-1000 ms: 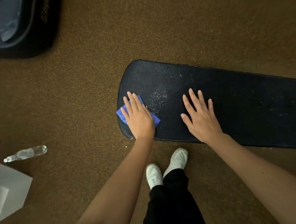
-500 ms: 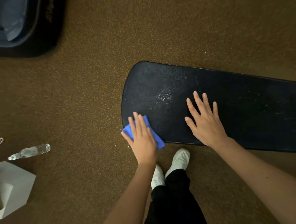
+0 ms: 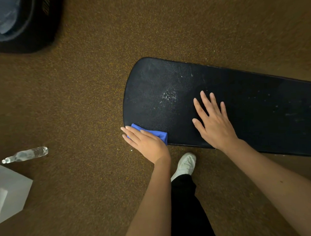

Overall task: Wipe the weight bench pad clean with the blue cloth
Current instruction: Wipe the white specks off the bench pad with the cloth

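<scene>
The black weight bench pad (image 3: 247, 105) runs from the middle of the view to the right edge, above the brown floor. White specks (image 3: 169, 96) dot its surface near the rounded left end. My left hand (image 3: 145, 143) lies flat with straight fingers on the folded blue cloth (image 3: 158, 133), pressing it at the pad's near left corner, fingertips past the edge. My right hand (image 3: 214, 122) rests flat on the pad with fingers spread, to the right of the specks.
A clear plastic bottle (image 3: 25, 155) lies on the speckled brown floor (image 3: 80, 102) at the left. A white box (image 3: 9, 191) sits at the lower left. A dark bag or case (image 3: 38, 24) fills the top left corner. My white shoe (image 3: 186, 163) stands below the pad.
My left hand has drawn the blue cloth down and left across the pad to its near corner. The patch of white specks has shrunk. My right hand has stayed planted.
</scene>
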`<action>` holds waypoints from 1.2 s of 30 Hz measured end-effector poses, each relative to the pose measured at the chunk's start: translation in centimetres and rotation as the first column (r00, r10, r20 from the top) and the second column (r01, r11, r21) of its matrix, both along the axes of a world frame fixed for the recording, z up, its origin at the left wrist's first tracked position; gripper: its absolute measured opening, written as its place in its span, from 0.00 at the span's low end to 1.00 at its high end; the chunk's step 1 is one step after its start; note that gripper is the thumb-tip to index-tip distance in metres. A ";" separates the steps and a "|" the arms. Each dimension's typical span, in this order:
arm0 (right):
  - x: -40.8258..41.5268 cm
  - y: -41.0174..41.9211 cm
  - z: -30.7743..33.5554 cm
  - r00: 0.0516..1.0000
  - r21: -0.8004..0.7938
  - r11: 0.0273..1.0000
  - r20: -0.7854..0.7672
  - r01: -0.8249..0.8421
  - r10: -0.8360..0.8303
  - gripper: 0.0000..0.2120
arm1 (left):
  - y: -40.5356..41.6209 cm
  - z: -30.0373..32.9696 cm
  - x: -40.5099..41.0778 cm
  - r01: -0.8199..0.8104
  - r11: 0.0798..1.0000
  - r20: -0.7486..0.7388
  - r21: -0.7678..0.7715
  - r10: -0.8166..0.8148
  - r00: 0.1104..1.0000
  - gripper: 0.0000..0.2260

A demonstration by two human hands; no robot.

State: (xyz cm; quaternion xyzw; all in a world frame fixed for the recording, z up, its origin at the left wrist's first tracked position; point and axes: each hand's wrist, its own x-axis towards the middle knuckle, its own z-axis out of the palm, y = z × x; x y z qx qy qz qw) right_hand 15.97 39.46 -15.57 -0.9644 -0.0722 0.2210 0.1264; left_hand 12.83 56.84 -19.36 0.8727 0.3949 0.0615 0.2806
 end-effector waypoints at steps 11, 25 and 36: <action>-0.5 -0.8 0.2 1.000 0.007 1.000 -0.012 -0.020 0.020 0.29 | 0.8 0.2 0.8 0.085 0.991 -0.161 0.107 -0.067 0.985 0.21; -0.8 0.1 -0.4 1.000 -0.061 0.998 -0.007 -0.019 0.018 0.30 | 2.6 0.8 3.2 0.571 0.808 -0.313 0.148 -0.509 0.802 0.28; -0.9 0.5 -0.3 1.000 -0.092 0.996 -0.018 -0.009 0.008 0.31 | 0.6 1.4 1.0 0.415 0.904 -0.305 0.102 -0.369 0.878 0.32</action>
